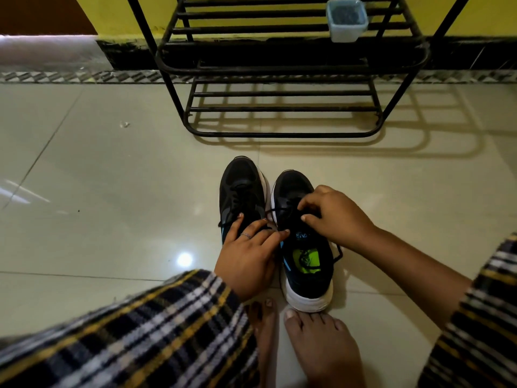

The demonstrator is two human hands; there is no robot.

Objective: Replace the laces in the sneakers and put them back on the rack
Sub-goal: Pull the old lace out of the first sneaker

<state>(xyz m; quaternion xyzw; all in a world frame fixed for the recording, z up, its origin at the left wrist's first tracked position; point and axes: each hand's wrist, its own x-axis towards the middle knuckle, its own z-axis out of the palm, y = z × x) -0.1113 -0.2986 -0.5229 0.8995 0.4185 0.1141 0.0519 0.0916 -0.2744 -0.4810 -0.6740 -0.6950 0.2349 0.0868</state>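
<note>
The sneakers stand side by side on the floor tiles (112, 163), near the rack (279, 68). The right hand (333, 217) pinches the black lace (275, 210) on the right sneaker (303, 273); the left hand (249, 256) seems to pinch its other strand. Pulling unevenly could jerk the lace from an eyelet.

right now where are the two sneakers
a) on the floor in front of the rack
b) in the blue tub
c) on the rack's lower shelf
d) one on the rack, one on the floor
a: both sneakers stand side by side on the floor, short of the rack, whose lower shelf shows bare bars; both hands are at the laces of the right one.
</note>
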